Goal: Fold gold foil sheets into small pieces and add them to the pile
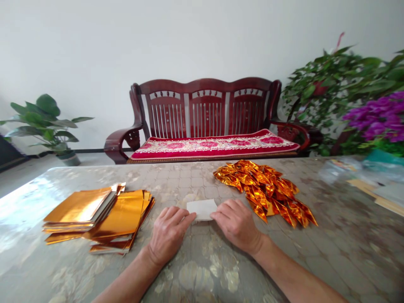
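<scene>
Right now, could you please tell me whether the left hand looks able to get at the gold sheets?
Probably yes: the gold sheets lie close to the left hand, on its outer side, with nothing standing between them, though it is occupied with the white paper.

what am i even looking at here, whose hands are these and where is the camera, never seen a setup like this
There's no machine: these are a person's bare left hand and right hand. The single picture comes from a camera worn on that person's head, looking forward and down. Between them, the hands hold a small white rectangular piece of paper by its two ends, over a grey patterned tabletop. To the left lie stacked flat, shiny gold sheets; to the right, a heap of pointed, folded orange-gold foil pieces.
</scene>
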A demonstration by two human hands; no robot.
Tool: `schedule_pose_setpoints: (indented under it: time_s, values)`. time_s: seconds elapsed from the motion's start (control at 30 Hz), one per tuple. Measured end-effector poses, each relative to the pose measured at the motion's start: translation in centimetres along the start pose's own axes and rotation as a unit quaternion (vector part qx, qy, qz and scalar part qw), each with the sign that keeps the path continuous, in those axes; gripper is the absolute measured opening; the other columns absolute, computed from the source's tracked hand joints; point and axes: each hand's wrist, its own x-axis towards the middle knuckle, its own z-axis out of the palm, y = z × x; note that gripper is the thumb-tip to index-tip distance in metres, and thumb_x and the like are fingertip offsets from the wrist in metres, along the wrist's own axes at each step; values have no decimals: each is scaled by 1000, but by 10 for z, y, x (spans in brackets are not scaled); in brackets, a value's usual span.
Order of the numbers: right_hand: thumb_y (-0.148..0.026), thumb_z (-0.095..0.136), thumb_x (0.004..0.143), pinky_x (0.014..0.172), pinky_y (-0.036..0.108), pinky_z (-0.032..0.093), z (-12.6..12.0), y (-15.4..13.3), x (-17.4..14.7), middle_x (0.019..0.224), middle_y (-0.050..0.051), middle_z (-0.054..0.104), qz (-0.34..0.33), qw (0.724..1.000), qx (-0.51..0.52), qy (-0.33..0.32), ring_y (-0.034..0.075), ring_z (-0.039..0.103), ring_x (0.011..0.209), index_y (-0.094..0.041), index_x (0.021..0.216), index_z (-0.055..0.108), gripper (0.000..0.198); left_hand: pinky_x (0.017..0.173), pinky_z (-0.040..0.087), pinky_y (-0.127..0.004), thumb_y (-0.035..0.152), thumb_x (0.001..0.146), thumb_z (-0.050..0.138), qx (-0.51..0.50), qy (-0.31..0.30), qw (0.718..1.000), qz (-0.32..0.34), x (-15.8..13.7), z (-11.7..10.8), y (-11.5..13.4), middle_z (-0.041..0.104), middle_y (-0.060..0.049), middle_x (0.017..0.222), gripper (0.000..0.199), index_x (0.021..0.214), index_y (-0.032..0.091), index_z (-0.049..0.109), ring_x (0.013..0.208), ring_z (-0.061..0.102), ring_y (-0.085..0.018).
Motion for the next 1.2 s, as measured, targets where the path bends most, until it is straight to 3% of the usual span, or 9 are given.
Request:
schedule_pose_setpoints:
  time_s: [0.37,0.53,0.83,1.2]
  values:
    - [-15,56,91,69,34,31,7,2,-4,77,3,61,-24,992,54,-115,19,48,77,-20,73,63,20,68,35,-33,22,93,62,-20,-90,996,3,-3,7,9,64,-1,76,6,93,25,68,80,55,-19]
    - [-25,61,92,68,33,33,8,0,-3,78,3,63,-17,987,86,-132,19,51,77,-21,75,65,17,68,34,-33,22,96,57,-42,-129,990,-35,-2,9,10,63,-1,74,19,80,24,67,75,54,-19]
    - [-24,68,89,70,32,40,18,-3,-3,75,1,65,79,977,112,-165,19,57,77,-21,72,67,18,73,38,-30,29,92,62,-147,-179,950,-208,3,13,6,68,0,77,19,76,23,69,79,61,-19]
    - [-25,66,90,72,29,39,14,-2,1,84,0,72,195,946,158,-206,19,62,84,-24,82,71,9,70,34,-28,34,89,63,-148,-233,913,-300,14,12,4,70,-1,76,22,71,22,68,80,61,-19]
